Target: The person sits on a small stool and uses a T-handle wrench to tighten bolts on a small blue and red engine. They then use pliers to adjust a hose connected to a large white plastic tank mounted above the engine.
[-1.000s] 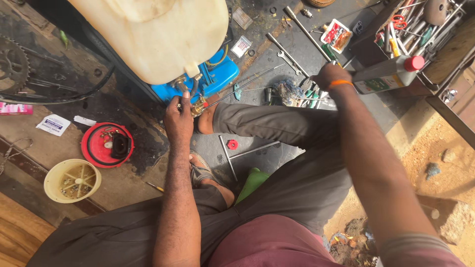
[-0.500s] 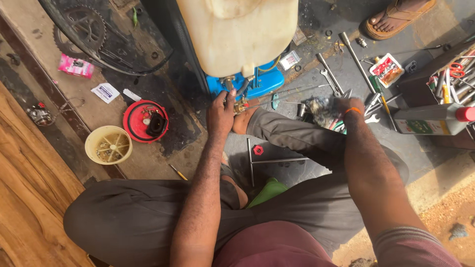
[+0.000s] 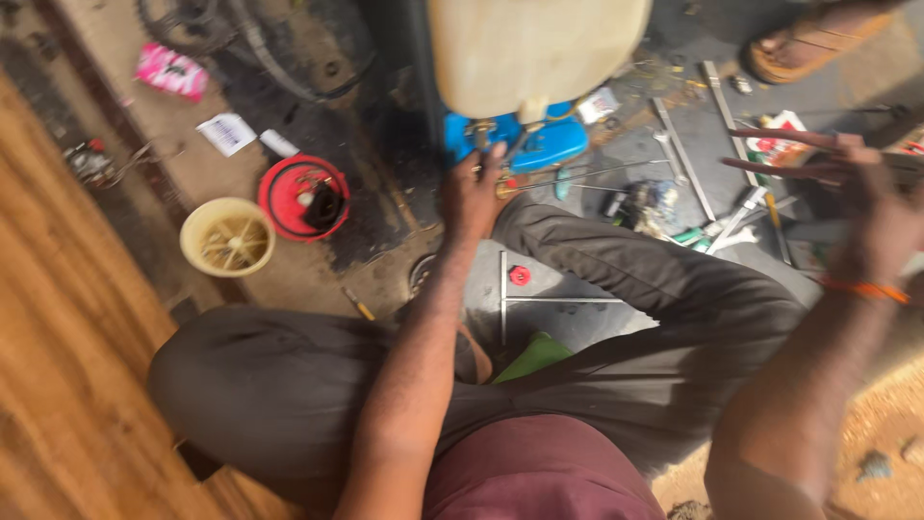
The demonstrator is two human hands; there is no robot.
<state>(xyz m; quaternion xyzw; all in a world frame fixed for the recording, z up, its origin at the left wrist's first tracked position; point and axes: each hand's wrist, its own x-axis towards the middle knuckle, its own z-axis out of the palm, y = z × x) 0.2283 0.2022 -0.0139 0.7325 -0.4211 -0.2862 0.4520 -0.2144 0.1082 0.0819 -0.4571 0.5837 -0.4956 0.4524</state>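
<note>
A cream plastic tank (image 3: 534, 53) stands on a blue base (image 3: 544, 144) in front of my crossed legs. My left hand (image 3: 474, 197) reaches to the tank's underside, with its fingertips closed on a small brass fitting (image 3: 481, 130) there. My right hand (image 3: 861, 188) is raised at the right, blurred, with its fingers spread and pointing left above a scatter of hand tools (image 3: 736, 217). An orange band (image 3: 866, 289) circles that wrist. I see nothing in the right hand.
A red round lid (image 3: 303, 197) with dark parts and a cream cup (image 3: 228, 236) sit at the left. A metal T-rod (image 3: 539, 299), a small red cap (image 3: 520, 275) and a green object (image 3: 539, 354) lie between my legs. Wooden boards (image 3: 58, 366) run along the left; a sandal (image 3: 808, 43) is at top right.
My right hand has lifted off the tools and swung right with its fingers spread. The view has shifted left. My left hand stays at the fitting under the tank.
</note>
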